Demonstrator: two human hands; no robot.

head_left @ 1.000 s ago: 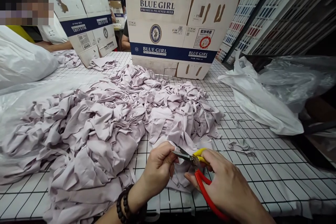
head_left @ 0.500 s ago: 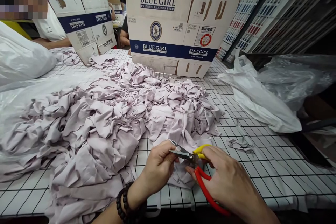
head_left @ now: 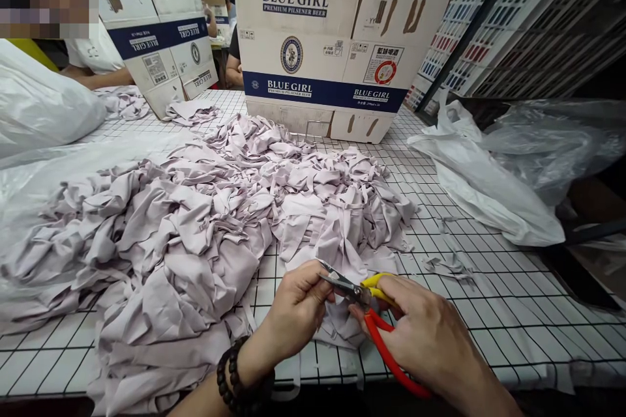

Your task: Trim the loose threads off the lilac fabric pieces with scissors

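My right hand (head_left: 425, 332) is closed round a pair of scissors (head_left: 359, 293) with one yellow and one red handle. Their blades point left and lie nearly together at the fingertips of my left hand (head_left: 298, 306). That hand pinches the edge of a pale lilac fabric piece (head_left: 345, 322), which hangs below the blades and lies on the table. Dark beads circle my left wrist. A large heap of crumpled lilac fabric pieces (head_left: 195, 221) spreads behind and to the left of my hands.
A printed cardboard sheet (head_left: 293, 32) stands upright behind the heap, and a second cardboard sheet (head_left: 161, 39) leans farther left. Plastic bags (head_left: 489, 176) lie on the right, with scraps (head_left: 450, 267) on the gridded tabletop (head_left: 508, 313). People sit across the table.
The scissor blades have closed from a clear gap to nearly together at my left fingertips. Both hands stay almost in place.
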